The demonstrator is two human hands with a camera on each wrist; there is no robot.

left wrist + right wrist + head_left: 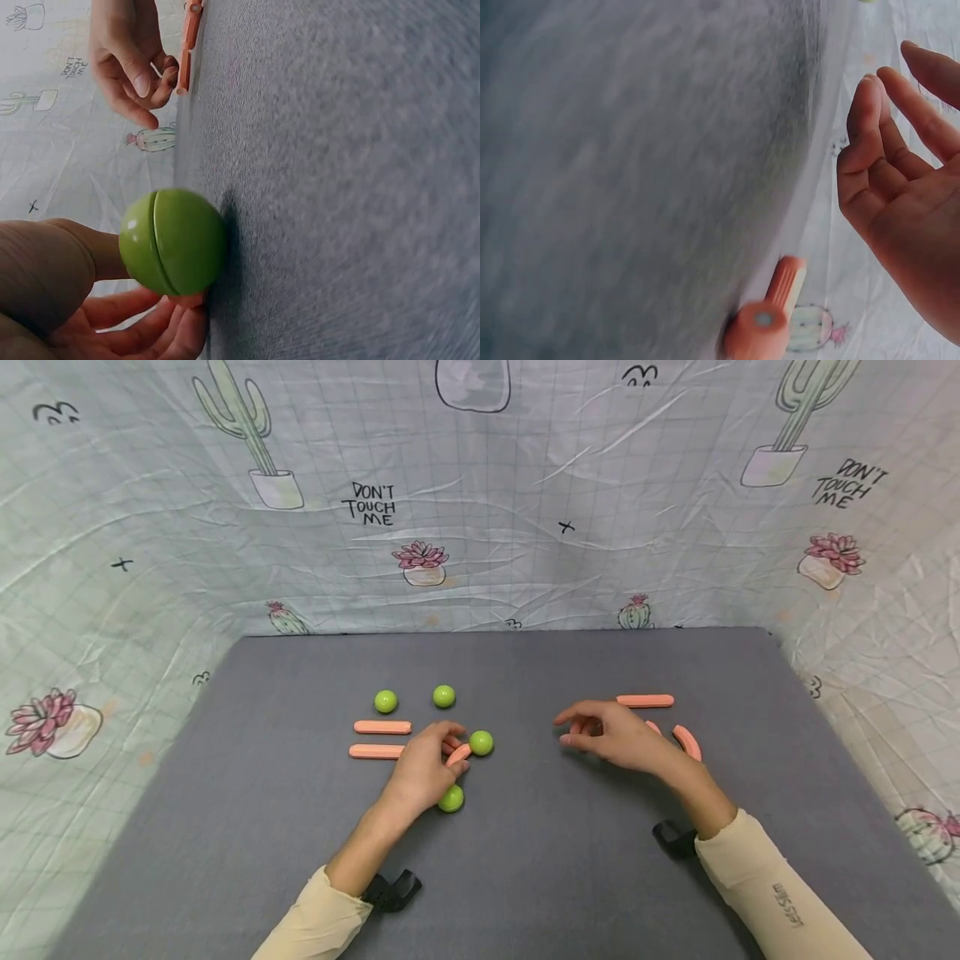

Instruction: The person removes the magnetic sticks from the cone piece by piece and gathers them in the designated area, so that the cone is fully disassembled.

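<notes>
My left hand is low over the table, thumb and fingers about a short curved orange piece, which it pinches. One end of that piece lies close to a shiny green ball. Another green ball sits just below the hand; in the left wrist view a grooved green ball hides part of the fingers. Raised above the table on the right, my right hand holds nothing, its fingers loosely bent. Beside it are a straight orange stick and a curved orange piece; the hand partly covers another orange piece.
Two straight orange sticks, an upper one and a lower one, lie left of my left hand. Farther back are two green balls, one at left and one at right. A printed cloth encloses the grey table.
</notes>
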